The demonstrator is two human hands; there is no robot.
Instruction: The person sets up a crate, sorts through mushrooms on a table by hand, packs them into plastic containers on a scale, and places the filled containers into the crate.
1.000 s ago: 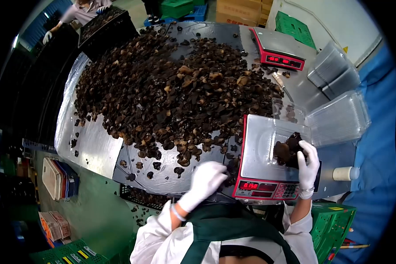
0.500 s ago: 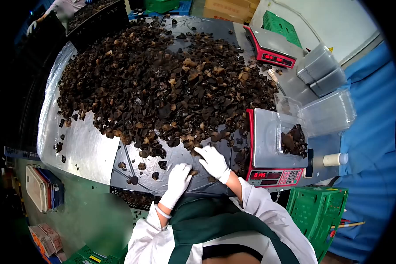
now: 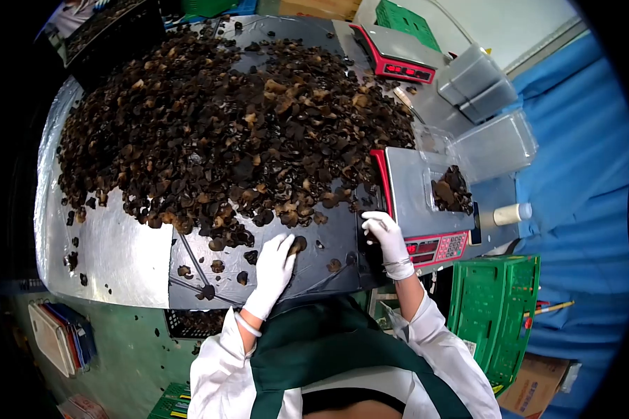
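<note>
Dark wood ear mushrooms (image 3: 210, 133) lie in a broad heap over the table in front of me. My left hand (image 3: 274, 271), white-gloved, is low over the front of the table. At its fingertips is a brown wood ear piece (image 3: 298, 245), which the fingers seem to grip, partly hidden by them. My right hand (image 3: 389, 243), also gloved, is beside the red-edged scale (image 3: 426, 209), covering part of its display. Its fingers are bent and apart, and I make out nothing between them. On the scale pan a clear plastic box (image 3: 433, 202) holds several mushrooms (image 3: 452, 190).
A second scale (image 3: 402, 56) stands at the back right, near stacked clear tubs (image 3: 472, 80) and a knife (image 3: 407, 101). A white bottle (image 3: 511, 214) lies at the right edge. Green crates (image 3: 493, 314) stand below. Loose pieces (image 3: 217, 266) dot the front.
My right hand has moved right, from the heap's front edge to the scale. My left hand has shifted slightly forward with the mushroom piece beside its fingers. The whole view has tilted a little.
</note>
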